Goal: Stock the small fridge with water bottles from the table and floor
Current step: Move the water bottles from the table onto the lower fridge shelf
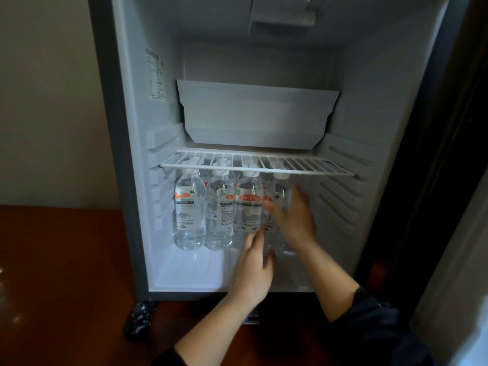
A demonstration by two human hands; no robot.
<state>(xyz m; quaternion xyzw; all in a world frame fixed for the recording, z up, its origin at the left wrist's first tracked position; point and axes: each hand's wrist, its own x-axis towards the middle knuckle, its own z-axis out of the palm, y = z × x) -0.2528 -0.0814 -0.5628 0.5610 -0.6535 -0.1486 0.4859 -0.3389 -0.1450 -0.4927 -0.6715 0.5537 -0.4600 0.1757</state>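
Head view. Item: water bottle (pixel 277 198), rightmost of the front row. It stands upright on the floor of the small fridge (pixel 137 196), at the centre of the frame, just under the wire shelf (pixel 303 165). It touches its left neighbour. Three more front-row bottles (pixel 189 212) stand to its left, with others dimly visible behind.

Appearance: clear plastic, white cap, white label with orange-red lettering, apparently full.

Handling, as judged: fairly heavy for its size. The thin wall is likely to give under a hard squeeze, and the surface is smooth, possibly slick. Take it at mid-body over the label, where you have it now, not by the cap, which sits close under the shelf.

Right grip (pixel 293 220): your thumb lies across the front and your fingers wrap the far side, closed round this bottle.

Left grip (pixel 253 270): fingers near straight, tips against the bottle's lower body, holding nothing.
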